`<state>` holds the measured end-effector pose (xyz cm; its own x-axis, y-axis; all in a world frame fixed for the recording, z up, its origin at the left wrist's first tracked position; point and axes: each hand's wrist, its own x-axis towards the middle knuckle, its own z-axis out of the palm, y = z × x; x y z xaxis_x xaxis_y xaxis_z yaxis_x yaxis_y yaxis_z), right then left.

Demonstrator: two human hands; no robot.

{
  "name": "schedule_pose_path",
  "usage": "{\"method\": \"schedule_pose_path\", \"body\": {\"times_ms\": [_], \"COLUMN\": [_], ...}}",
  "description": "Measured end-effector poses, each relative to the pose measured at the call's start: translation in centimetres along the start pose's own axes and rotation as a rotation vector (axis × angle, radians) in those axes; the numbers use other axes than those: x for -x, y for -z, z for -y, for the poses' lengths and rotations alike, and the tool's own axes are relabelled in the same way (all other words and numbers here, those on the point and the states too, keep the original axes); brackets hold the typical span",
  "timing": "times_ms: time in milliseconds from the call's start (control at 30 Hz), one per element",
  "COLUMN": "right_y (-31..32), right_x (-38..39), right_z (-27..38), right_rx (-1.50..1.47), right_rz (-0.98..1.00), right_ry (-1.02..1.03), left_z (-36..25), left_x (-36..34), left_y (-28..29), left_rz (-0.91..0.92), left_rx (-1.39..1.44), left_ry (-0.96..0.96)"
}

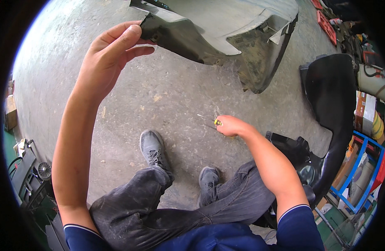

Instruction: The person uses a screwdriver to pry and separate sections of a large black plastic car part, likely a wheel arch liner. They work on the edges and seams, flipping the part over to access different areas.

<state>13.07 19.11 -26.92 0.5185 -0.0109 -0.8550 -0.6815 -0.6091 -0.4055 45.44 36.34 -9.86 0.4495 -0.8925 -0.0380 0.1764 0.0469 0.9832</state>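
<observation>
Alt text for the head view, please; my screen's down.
The left hand pinches a corner of a large, dirty grey-and-black panel, while the right hand grips a thin-shafted tool with some yellow on it. A black moulded part lies on the concrete floor at right.

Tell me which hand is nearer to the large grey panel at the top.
Left. The left hand pinches the grey panel at its left corner; the right hand is apart from it, lower in view, with a yellow-handled tool.

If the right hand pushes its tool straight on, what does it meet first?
Seen flat, the left hand, near the wrist: the tool in the right hand points that way. Depth is unclear; it may meet floor first.
</observation>
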Motion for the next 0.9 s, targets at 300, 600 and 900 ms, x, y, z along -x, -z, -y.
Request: {"method": "schedule_pose_path", "body": {"times_ms": [300, 600, 900], "right_y": [-2.1, -3.7, -1.4], "right_x": [-0.1, -0.7, 0.5], "right_z": [-3.5, -3.8, 0.4], "right_rx": [0.072, 0.331, -0.078], "right_rz": [-0.068, -0.315, -0.564], "right_ry": [0.081, -0.204, 0.154], "left_z": [-0.3, -0.7, -2.6], "left_x": [-0.8, -1.0, -1.8], "left_y": [-0.7, -0.5, -1.4], "left_rz": [0.019, 0.020, -0.212], "left_rx": [0.003, -0.085, -0.294], "left_ry": [-0.019, -0.017, 0.135]}}
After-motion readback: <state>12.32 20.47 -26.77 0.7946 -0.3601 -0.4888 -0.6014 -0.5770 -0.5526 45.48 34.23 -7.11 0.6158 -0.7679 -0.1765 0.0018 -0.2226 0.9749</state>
